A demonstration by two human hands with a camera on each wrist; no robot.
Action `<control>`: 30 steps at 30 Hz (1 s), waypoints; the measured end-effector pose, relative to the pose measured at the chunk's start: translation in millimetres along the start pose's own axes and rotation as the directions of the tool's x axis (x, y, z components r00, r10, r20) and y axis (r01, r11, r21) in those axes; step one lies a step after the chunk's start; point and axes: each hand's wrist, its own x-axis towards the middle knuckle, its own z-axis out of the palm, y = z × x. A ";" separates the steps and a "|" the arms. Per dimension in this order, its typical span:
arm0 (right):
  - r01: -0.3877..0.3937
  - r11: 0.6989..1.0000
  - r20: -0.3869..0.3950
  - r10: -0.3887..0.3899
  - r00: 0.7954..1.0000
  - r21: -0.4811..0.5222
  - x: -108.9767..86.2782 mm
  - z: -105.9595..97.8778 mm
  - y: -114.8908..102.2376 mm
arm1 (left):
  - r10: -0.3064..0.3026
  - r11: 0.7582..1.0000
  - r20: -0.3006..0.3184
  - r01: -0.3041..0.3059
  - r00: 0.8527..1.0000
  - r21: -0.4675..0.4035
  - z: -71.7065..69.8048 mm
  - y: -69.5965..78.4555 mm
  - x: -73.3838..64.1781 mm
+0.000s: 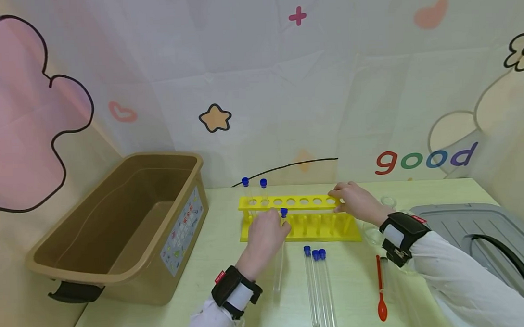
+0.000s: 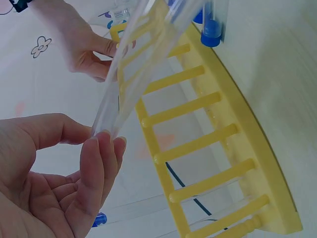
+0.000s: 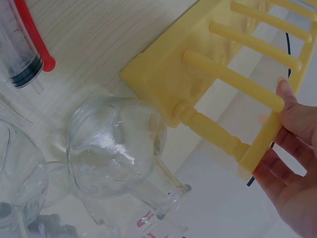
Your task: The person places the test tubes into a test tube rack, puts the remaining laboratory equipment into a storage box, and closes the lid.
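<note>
My left hand (image 1: 264,235) pinches a clear test tube (image 1: 279,271) with a blue cap, held tilted in front of the yellow test tube rack (image 1: 299,237). In the left wrist view, thumb and fingertips close on the tube's glass (image 2: 141,59). With its thumb and fingers, my right hand (image 1: 360,202) grips the right end of the rack's top bar, also seen in the right wrist view. Two blue-capped tubes, one at the far left (image 1: 245,182) and one beside it (image 1: 263,183), stand in the rack. Three more capped tubes (image 1: 311,287) lie on the table before it.
A deep brown bin (image 1: 190,204) stands at the left. Right of the rack are a round glass flask (image 3: 116,146), other glassware, a syringe (image 3: 22,49) and a red spoon (image 1: 382,308). A grey lid (image 1: 454,217) with a black handle lies at the right.
</note>
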 end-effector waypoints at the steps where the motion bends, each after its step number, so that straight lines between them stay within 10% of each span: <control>1: -0.009 1.000 0.006 0.009 1.000 -0.002 0.3 -0.3 -0.6 | 0.006 1.000 -0.009 -0.006 1.000 0.007 -0.9 0.5 0.5; 24: -0.015 1.000 0.002 0.015 1.000 0.007 1.3 2.8 2.4 | 0.080 0.996 -0.178 -0.071 0.981 0.059 -31.6 20.1 20.8; 30: -0.029 1.000 0.007 0.029 1.000 0.012 0.8 1.9 1.5 | 0.136 0.991 -0.260 -0.130 0.956 0.043 -37.1 18.3 29.0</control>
